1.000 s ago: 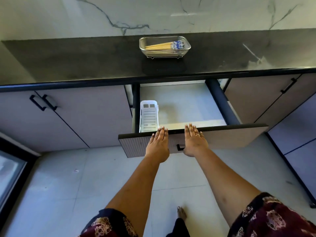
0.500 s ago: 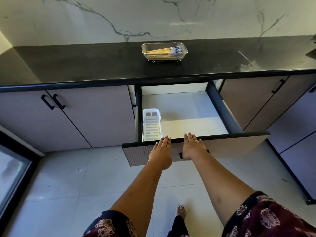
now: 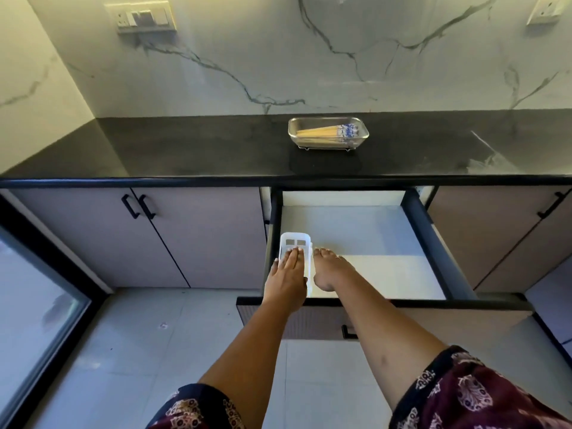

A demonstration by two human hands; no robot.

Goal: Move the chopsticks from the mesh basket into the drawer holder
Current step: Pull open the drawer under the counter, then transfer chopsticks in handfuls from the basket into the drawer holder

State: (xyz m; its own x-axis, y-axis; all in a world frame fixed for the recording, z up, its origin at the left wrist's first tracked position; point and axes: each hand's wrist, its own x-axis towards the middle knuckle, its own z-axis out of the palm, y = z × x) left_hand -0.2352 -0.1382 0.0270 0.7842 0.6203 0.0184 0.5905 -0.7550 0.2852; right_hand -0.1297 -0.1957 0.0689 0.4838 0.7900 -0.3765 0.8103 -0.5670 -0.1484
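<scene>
A metal mesh basket (image 3: pixel 291 132) stands on the black counter (image 3: pixel 201 150), holding several wooden chopsticks (image 3: pixel 322 131) with blue-patterned ends pointing right. Below it the drawer (image 3: pixel 387 243) is pulled out. A white slotted holder (image 3: pixel 294 241) lies at the drawer's left side. My left hand (image 3: pixel 286 274) lies flat on top of the holder, thumb over its left edge. My right hand (image 3: pixel 329 267) rests palm down on the drawer floor, against the holder's right side. The holder's near half is hidden under my left hand.
The drawer's front panel (image 3: pixel 433 320) juts out over the tiled floor. Cabinet doors with black handles (image 3: pixel 139 207) flank the drawer. A glass door (image 3: pixel 31 305) is at the left. A switch plate (image 3: pixel 142 17) sits on the marble wall.
Both hands left the drawer's front edge and reached into the drawer; the left now lies on the white holder, the right beside it. The drawer is pulled further out.
</scene>
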